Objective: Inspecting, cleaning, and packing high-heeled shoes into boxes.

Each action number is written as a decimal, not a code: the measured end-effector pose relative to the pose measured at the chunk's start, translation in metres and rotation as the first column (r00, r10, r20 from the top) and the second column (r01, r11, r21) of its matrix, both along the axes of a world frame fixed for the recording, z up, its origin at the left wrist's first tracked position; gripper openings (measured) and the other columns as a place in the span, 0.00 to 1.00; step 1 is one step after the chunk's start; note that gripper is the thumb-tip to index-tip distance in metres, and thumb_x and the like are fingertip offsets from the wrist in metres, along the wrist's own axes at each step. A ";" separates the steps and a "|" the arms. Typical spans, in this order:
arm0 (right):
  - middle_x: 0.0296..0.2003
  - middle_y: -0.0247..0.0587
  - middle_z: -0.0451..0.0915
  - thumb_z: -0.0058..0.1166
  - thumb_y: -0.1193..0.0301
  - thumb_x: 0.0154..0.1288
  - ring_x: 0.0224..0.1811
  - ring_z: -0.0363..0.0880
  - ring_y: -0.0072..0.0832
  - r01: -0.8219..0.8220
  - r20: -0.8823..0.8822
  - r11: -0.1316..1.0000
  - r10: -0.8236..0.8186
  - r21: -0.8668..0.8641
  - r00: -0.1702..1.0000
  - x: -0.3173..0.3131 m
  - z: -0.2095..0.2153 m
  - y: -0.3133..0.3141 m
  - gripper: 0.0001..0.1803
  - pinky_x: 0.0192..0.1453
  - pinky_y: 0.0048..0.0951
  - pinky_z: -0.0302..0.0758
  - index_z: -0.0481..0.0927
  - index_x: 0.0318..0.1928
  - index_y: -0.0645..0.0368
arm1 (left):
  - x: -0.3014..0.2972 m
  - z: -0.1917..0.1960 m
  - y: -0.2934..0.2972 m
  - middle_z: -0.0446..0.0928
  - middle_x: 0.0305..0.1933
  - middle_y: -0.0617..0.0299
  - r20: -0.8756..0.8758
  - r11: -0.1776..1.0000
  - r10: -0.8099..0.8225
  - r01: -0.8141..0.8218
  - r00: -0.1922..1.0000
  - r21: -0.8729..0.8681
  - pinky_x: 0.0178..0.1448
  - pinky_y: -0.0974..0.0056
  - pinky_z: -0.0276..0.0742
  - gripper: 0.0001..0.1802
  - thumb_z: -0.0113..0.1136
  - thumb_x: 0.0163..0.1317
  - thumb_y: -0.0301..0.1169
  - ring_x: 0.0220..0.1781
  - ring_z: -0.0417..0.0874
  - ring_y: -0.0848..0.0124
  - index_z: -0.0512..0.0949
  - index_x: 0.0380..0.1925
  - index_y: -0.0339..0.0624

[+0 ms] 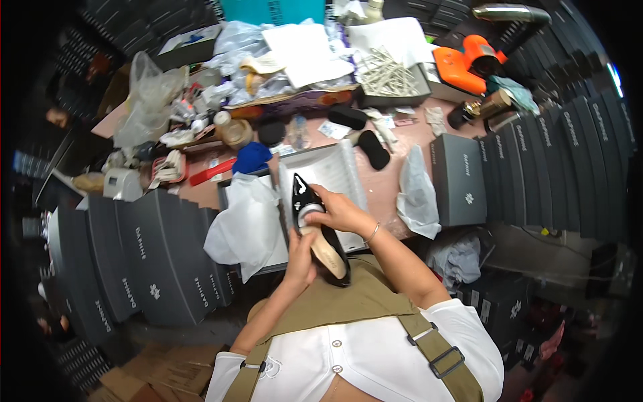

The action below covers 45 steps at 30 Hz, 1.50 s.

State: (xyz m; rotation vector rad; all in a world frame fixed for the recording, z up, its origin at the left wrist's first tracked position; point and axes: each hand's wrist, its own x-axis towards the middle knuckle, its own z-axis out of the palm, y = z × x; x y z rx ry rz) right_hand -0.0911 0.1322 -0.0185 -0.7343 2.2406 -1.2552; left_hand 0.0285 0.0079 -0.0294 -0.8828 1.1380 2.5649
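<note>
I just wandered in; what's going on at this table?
A person holds a black pointed shoe: the left hand grips its side, the right hand is nearer the toe. The shoe is partly over an open box on a cluttered pink table. Grey boxes stand on both sides.

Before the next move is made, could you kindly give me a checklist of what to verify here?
1. Glossy black pointed shoe with beige insole supported: ok, left hand and right hand hold it.
2. Shoe's sole clean: cannot tell, it faces away.
3. Grey cardboard box with white inside open: ok.
4. Crumpled white tissue paper at left clear of the shoe: ok.
5. Pink tabletop uncluttered: not ok, a black oblong object lies there.
</note>
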 end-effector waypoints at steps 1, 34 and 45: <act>0.57 0.67 0.70 0.65 0.55 0.55 0.58 0.72 0.54 -0.043 0.141 0.999 0.044 -0.016 0.989 -0.002 0.009 0.019 0.48 0.58 0.42 0.71 0.55 0.68 0.64 | -0.007 -0.003 0.000 0.66 0.60 0.56 0.068 0.999 0.019 -0.021 0.997 0.027 0.63 0.60 0.66 0.32 0.53 0.65 0.28 0.61 0.69 0.65 0.51 0.66 0.43; 0.48 0.47 0.78 0.45 0.82 0.61 0.50 0.78 0.34 0.148 -0.227 0.913 -0.247 -0.381 0.942 0.033 0.103 0.034 0.19 0.57 0.34 0.74 0.74 0.53 0.64 | -0.012 0.032 -0.098 0.71 0.62 0.57 -0.062 0.816 0.555 -0.528 0.830 0.235 0.65 0.56 0.67 0.41 0.43 0.59 0.63 0.63 0.73 0.58 0.68 0.62 0.42; 0.66 0.46 0.62 0.57 0.70 0.52 0.69 0.60 0.31 0.201 0.605 0.881 0.113 -0.427 0.788 0.067 0.038 0.003 0.44 0.71 0.31 0.55 0.55 0.71 0.58 | 0.024 -0.016 -0.125 0.66 0.65 0.55 -0.123 0.914 0.389 -0.399 0.913 -0.077 0.67 0.55 0.66 0.36 0.37 0.70 0.56 0.64 0.70 0.59 0.60 0.65 0.39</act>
